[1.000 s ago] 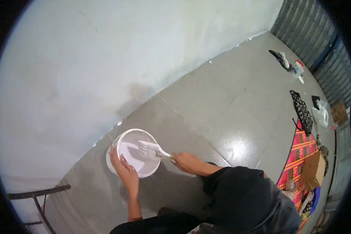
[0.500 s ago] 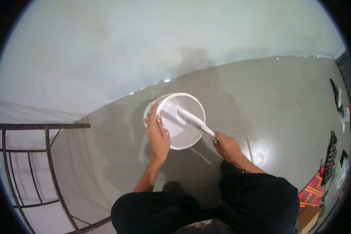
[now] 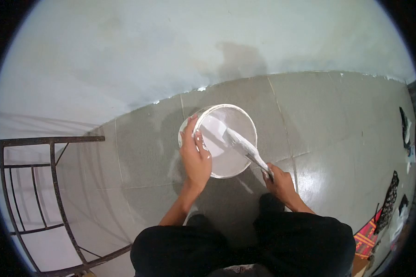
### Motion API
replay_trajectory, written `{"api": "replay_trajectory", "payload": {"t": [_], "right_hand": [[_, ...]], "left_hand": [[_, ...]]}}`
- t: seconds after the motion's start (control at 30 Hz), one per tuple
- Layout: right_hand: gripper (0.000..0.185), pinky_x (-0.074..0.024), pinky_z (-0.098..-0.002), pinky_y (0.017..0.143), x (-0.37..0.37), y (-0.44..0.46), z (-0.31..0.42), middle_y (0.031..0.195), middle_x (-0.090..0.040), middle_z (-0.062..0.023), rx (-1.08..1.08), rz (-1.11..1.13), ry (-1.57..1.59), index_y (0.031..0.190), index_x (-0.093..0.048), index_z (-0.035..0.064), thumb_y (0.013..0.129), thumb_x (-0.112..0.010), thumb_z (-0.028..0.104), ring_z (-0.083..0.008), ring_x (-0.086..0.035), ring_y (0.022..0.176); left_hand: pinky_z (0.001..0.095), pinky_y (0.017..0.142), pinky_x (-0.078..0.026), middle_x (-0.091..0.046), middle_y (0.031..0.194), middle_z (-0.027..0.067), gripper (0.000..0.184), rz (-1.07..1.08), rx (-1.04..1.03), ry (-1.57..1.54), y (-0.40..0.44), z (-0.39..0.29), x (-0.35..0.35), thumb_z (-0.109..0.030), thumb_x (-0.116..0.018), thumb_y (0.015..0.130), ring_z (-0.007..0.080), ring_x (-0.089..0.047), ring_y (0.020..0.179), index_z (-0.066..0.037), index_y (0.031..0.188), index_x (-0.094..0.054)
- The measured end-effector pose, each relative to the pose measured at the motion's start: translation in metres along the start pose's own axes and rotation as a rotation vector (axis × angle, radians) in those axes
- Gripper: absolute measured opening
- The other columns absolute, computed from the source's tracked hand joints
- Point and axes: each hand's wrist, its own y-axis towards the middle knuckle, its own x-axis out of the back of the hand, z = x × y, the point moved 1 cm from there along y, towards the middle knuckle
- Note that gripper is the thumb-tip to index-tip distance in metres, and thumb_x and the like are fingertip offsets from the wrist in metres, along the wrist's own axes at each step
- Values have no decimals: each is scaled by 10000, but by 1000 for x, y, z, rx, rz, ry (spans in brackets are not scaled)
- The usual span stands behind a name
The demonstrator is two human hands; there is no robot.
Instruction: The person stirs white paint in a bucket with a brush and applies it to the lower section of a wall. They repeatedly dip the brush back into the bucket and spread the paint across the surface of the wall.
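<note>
Now gripping brush point(image 3: 245, 147) in closed fingers of right hand point(image 3: 281, 185) and clasping bucket point(image 3: 241, 121) on floor point(image 3: 155, 154) with left hand point(image 3: 196, 164), could slop paint point(image 3: 229, 161) by tipping too far.

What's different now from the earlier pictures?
The view has swung, showing more of the black metal frame. The white-coated paintbrush has turned more edge-on. Nothing was grasped or released: the left hand still steadies the round white plastic bucket; the right hand still holds the brush.
</note>
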Motion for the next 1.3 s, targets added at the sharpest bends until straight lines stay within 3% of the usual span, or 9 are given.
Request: {"api": "replay_trajectory", "payload": {"t": [0.3, 0.6, 0.7, 0.8, 1.3], "right_hand": [[243, -465, -395, 526, -7, 5, 16, 703, -585, -189, -165, 0, 83, 1032, -546, 59, 803, -625, 71, -357, -607, 616], [221, -464, -368, 535, -12, 3, 16, 692, -578, -182, -93, -57, 57, 1021, -567, 61, 806, -621, 65, -328, -607, 618], [287, -489, -407, 532, -21, 7, 3, 745, -607, -185, -25, -85, 38, 1063, -531, 34, 794, -625, 63, -350, -615, 624], [257, -480, -396, 527, -13, 7, 20, 716, -595, -177, -154, -60, 68, 1045, -542, 35, 804, -623, 71, -343, -609, 609], [223, -475, -366, 539, -16, 4, 14, 722, -594, -179, -143, -63, 97, 1008, -562, 21, 799, -633, 56, -322, -611, 609]], "left_hand": [[501, 1070, -198, -451, 1314, 193, 340, 54, -13, 61, 1, 2, 5, -46, -368, 931, 357, -369, 1270, -2, 1265, -409], [519, 1066, -196, -430, 1329, 185, 350, 56, -47, 74, 0, 5, 10, -44, -366, 930, 378, -332, 1284, 5, 1276, -392], [523, 1065, -194, -427, 1327, 191, 354, 61, -51, 58, -3, 0, 4, -44, -365, 932, 381, -332, 1283, 10, 1281, -383], [528, 1063, -193, -420, 1330, 196, 356, 61, -74, 68, -2, 7, 6, -43, -363, 933, 385, -334, 1279, 18, 1283, -374], [520, 1061, -200, -415, 1331, 206, 347, 76, -65, 75, -3, 2, 2, -58, -365, 937, 400, -319, 1282, 29, 1273, -368]]}}
